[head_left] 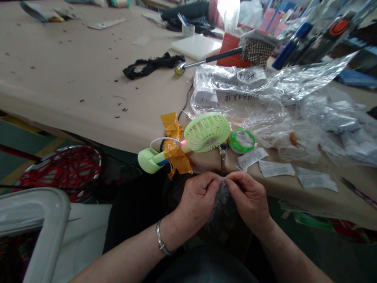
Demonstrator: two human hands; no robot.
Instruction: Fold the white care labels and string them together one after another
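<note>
My left hand (198, 196) and my right hand (249, 200) meet in front of the table edge. Thumbs and forefingers are pinched together at a small whitish bit, too small to name. Beneath them lies a greyish, see-through heap (222, 212), partly hidden by the hands. Just beyond the fingertips, a thin metal post with a dark top (223, 151) stands at the edge. A light green handheld fan (207, 131) is fixed there with yellow-brown tape (176, 155). Right of the post is a green-rimmed tub (242, 140) with white material inside.
Small printed paper slips (277, 168) lie along the right edge, near a thin dark pointed tool (357, 190). Clear plastic bags (244, 90) cover the right side. Farther back are a hammer-like tool (206, 61) and black cloth (153, 65). A white chair (50, 208) stands at left.
</note>
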